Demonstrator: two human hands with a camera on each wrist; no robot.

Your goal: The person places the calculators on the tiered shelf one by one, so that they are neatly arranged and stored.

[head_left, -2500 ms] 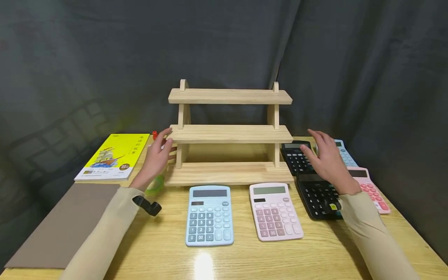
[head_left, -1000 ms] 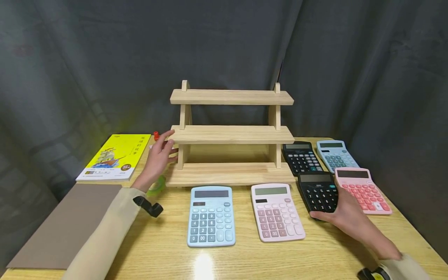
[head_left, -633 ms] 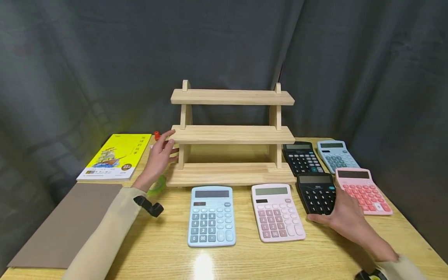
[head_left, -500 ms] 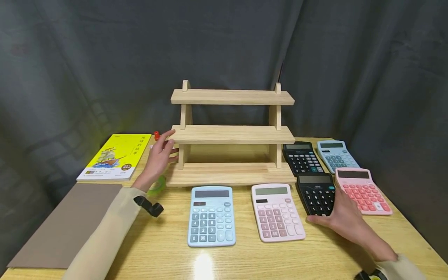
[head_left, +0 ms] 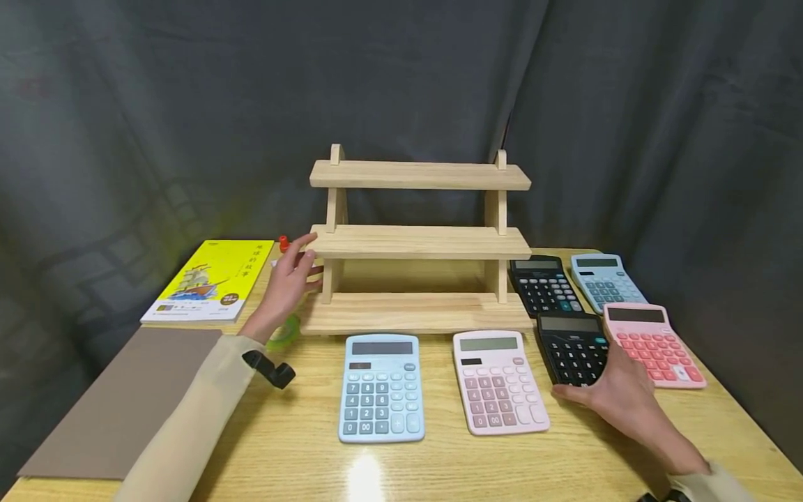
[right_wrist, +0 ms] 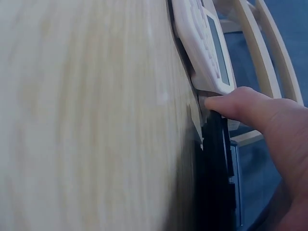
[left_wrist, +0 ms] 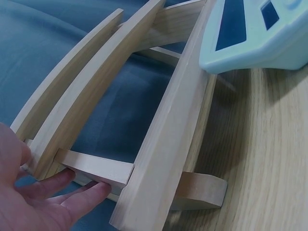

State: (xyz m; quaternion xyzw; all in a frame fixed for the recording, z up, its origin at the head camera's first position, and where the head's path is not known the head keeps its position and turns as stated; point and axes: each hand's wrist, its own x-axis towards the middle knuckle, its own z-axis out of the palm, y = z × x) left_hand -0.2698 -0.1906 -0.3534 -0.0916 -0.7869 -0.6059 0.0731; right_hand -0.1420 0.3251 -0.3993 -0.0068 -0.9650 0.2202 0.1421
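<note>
I have my right hand (head_left: 617, 397) gripping the near edge of the black calculator (head_left: 572, 346), which lies flat on the table (head_left: 439, 467) toward its right edge, thumb at its near left corner. My left hand (head_left: 287, 284) rests with loose, straight fingers against the left end of the wooden shelf (head_left: 419, 240), standing mid-table near the back edge. All three shelf boards are bare, so I judge nothing is placed yet; six calculators lie on the table.
</note>
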